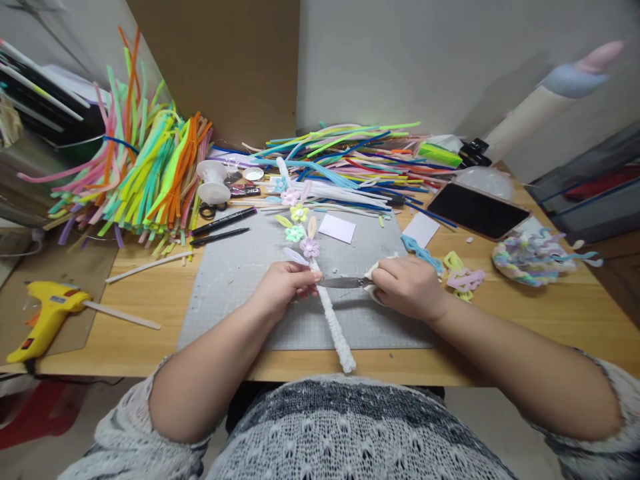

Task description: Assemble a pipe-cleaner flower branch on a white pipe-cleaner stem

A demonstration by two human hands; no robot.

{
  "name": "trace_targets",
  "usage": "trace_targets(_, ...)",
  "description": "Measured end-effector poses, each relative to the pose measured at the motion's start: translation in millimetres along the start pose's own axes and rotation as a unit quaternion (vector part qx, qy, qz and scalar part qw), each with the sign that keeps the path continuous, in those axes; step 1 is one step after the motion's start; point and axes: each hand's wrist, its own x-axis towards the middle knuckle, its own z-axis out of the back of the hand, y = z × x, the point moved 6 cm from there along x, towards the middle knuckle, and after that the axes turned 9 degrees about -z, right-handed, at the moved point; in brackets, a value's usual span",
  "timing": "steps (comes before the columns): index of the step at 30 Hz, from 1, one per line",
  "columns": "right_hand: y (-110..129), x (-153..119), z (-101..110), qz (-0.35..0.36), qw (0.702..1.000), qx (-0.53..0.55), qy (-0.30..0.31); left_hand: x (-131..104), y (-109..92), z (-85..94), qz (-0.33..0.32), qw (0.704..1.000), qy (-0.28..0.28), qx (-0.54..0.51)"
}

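My left hand (286, 288) is closed around a white fuzzy stem (331, 320) just below its flowers. Pastel pipe-cleaner flowers and leaves, among them a purple flower (309, 247), a green one (295, 233) and a yellow one (299, 213), line its upper part. The stem's lower end reaches over the mat toward the table's front edge. My right hand (407, 287) is wrapped round the pale handles of a pair of scissors (343, 283). Their metal blades point left, with the tips at the stem beside my left fingers.
Beneath lies a grey cutting mat (225, 300). Pipe cleaners (345, 160) are heaped behind, with a bundle (150, 173) at left. A yellow glue gun (50, 313) lies left. At right are a phone (479, 207), blue loops (421, 252) and a woven pastel piece (533, 257).
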Motion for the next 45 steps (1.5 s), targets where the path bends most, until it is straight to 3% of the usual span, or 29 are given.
trace_targets(8, -2.4, -0.5, -5.0, 0.027, 0.999, 0.015, 0.014, 0.4, -0.9, -1.6, -0.013, 1.000, 0.011, 0.014)
trace_targets(14, -6.8, -6.1, 3.3, 0.062, 0.997, 0.045, -0.016, -0.4, -2.8, -0.6, -0.023, 1.000, 0.009, 0.016)
trace_targets(16, -18.3, -8.5, 1.6, -0.005, 1.000, 0.028, 0.014, -0.8, -3.9, 0.1, -0.029, 0.999, 0.009, 0.021)
trace_targets(18, -37.1, -13.2, -3.6, -0.130, 0.988, -0.003, 0.087, -1.2, -5.0, 0.6, -0.036, 0.999, 0.009, 0.029)
trace_targets(22, -72.6, -38.9, -12.0, -0.365, 0.891, -0.032, 0.266, -0.9, -5.9, 1.5, -0.053, 0.997, 0.007, 0.048)
trace_targets(25, -87.4, -57.6, -13.4, -0.437, 0.829, -0.045, 0.345, 1.0, -5.1, 2.6, -0.061, 0.996, 0.006, 0.064)
trace_targets(30, -93.9, -69.2, -16.8, -0.442, 0.806, -0.024, 0.393, 4.3, -8.5, 5.0, -0.072, 0.994, -0.001, 0.086)
trace_targets(37, -79.8, -58.0, -16.9, -0.372, 0.816, 0.067, 0.437, 5.8, -12.1, 5.3, -0.075, 0.993, 0.010, 0.091)
trace_targets(43, -77.7, -33.8, -5.5, -0.386, 0.768, -0.023, 0.510, 7.9, -8.8, 9.1, -0.060, 0.995, -0.006, 0.081)
trace_targets(45, -75.8, -17.9, -3.4, -0.381, 0.776, -0.046, 0.501, 6.7, -9.9, 9.5, -0.055, 0.996, -0.008, 0.075)
